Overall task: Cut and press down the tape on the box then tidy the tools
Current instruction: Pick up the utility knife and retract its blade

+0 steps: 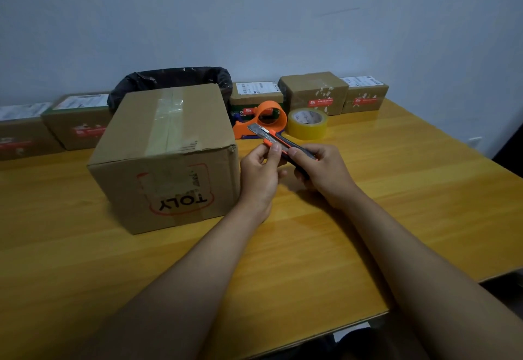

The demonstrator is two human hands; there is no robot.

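The right hand (319, 171) is wrapped around the handle of an orange utility knife (280, 141), while the left hand (261, 170) pinches the knife's body between thumb and fingers, just right of the taped box (165, 156). The blade looks extended, though at this angle that is hard to confirm. The tape on the box top appears already laid flat, so this is likely the tidying step: retracting the blade. That calls for a thumb push on the slider, keeping fingers off the edge. Behind the box's right corner sit 2 more tools, an orange tape dispenser (266, 117) and a tape roll (308, 123).
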